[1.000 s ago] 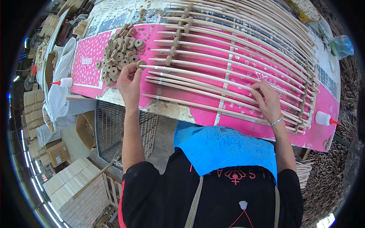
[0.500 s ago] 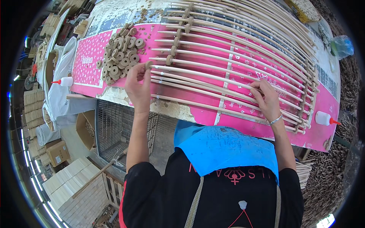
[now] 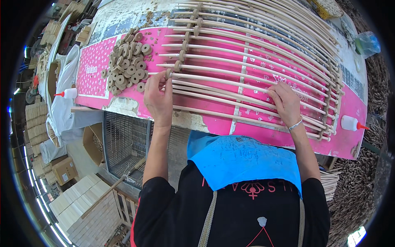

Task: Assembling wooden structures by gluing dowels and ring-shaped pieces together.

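My left hand point(image 3: 159, 101) pinches a small brown wooden ring point(image 3: 168, 73) threaded on a pale wooden rod point(image 3: 218, 79). The rod's narrow tip sticks out to the left of the ring. Farther right, my right hand point(image 3: 286, 103) is closed on the same rod, fingertips around it. Behind it lie several rods with tapered left ends, each bearing a ring point(image 3: 177, 66) near that end. Closer to me are a few rods whose left ends show no ring, partly behind my left hand. A heap of loose rings point(image 3: 127, 61) lies left of the rods.
A pink patterned sheet point(image 3: 92, 68) covers much of the table. White bottles with red nozzles stand at its left point(image 3: 70, 93) and right point(image 3: 349, 123) ends. A clear plastic bottle point(image 3: 367, 44) is at the far right. Below the table edge is a wire cage point(image 3: 123, 136).
My left hand has slid the ring rightward along the rod, from its very end to a little inward. My right hand keeps its grip on the rod. The view has shifted slightly.
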Demonstrator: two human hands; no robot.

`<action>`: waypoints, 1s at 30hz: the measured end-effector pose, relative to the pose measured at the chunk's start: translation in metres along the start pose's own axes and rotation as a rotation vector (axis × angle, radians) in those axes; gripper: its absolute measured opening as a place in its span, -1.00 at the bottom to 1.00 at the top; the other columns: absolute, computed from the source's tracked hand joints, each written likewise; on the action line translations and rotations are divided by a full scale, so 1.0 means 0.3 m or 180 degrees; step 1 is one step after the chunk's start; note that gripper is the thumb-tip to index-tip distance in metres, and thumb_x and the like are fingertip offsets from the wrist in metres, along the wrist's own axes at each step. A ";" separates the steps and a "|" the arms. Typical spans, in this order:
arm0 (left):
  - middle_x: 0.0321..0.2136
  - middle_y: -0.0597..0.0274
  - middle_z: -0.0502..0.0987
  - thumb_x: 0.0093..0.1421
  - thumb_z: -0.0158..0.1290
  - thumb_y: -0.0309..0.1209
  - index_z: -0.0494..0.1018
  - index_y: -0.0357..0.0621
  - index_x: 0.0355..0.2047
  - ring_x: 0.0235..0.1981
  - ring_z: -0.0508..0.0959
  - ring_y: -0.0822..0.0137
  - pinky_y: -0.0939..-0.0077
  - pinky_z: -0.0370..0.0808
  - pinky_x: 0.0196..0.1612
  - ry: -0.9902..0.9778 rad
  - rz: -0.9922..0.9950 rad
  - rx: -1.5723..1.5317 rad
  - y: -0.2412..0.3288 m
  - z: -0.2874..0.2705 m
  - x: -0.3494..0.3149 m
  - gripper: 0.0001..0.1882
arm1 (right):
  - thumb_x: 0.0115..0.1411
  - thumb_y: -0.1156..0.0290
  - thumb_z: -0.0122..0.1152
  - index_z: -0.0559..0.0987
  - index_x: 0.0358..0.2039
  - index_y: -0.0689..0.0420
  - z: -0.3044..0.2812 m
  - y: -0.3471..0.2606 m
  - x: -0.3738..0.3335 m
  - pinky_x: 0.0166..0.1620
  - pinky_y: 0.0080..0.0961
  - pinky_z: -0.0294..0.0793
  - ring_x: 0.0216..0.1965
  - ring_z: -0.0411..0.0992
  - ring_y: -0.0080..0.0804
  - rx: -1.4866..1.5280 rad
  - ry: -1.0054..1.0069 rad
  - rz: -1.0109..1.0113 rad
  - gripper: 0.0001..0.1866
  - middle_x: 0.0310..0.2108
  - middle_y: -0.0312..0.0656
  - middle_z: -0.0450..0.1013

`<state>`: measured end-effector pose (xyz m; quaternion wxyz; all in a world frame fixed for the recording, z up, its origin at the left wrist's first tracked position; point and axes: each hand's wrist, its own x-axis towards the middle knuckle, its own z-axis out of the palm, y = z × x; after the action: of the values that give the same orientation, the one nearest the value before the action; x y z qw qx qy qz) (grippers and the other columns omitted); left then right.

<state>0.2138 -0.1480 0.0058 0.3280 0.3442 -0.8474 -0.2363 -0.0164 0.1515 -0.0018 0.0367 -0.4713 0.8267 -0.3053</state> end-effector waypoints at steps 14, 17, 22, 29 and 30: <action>-0.36 0.25 0.58 0.17 0.28 -0.51 0.62 -0.11 -0.13 -0.29 0.58 0.25 0.29 0.50 -0.18 -0.0297 -0.0078 0.0254 0.012 0.035 -0.030 -0.76 | 0.23 0.32 0.34 0.64 -0.32 0.11 0.013 -0.029 0.013 -0.18 -0.26 0.44 -0.27 0.48 -0.19 -0.0391 0.0099 -0.0181 -0.86 -0.36 -0.22 0.49; -0.35 0.25 0.59 0.18 0.29 -0.50 0.62 -0.11 -0.12 -0.28 0.59 0.24 0.29 0.50 -0.18 -0.0296 -0.0074 0.0271 0.021 0.022 -0.028 -0.76 | 0.20 0.34 0.36 0.64 -0.33 0.11 -0.001 -0.031 0.014 -0.18 -0.27 0.44 -0.26 0.48 -0.21 -0.0270 0.0079 -0.0150 -0.87 -0.36 -0.22 0.49; -0.29 0.33 0.61 0.20 0.30 -0.51 0.61 -0.13 0.04 -0.24 0.54 0.40 0.46 0.44 -0.23 -0.0003 0.0117 0.0047 0.069 -0.048 -0.001 -0.63 | 0.17 0.40 0.39 0.66 -0.30 0.12 -0.064 -0.077 0.031 -0.23 -0.26 0.45 -0.27 0.48 -0.19 -0.0132 0.0278 -0.0201 -0.88 -0.35 -0.21 0.50; -0.28 0.20 0.54 0.28 0.24 -0.49 0.55 -0.20 0.12 -0.20 0.52 0.28 0.31 0.46 -0.08 0.0073 0.0077 -0.0019 0.026 -0.046 0.031 -0.61 | 0.22 0.36 0.37 0.67 -0.27 0.11 -0.110 0.061 0.129 -0.20 -0.26 0.47 -0.24 0.50 -0.17 -0.0221 0.0642 -0.0132 -0.87 -0.34 -0.18 0.50; -0.28 0.20 0.54 0.29 0.23 -0.49 0.55 -0.20 0.12 -0.20 0.52 0.28 0.31 0.47 -0.08 -0.0004 -0.0015 -0.0088 0.000 -0.039 0.027 -0.62 | 0.23 0.34 0.36 0.67 -0.27 0.11 -0.111 0.067 0.133 -0.18 -0.27 0.48 -0.22 0.51 -0.19 -0.0211 0.0610 -0.0062 -0.86 -0.32 -0.19 0.52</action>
<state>0.2178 -0.1560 0.0170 0.3316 0.3414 -0.8435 -0.2489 -0.0652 0.1426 0.0236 -0.0610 -0.4488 0.8314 -0.3218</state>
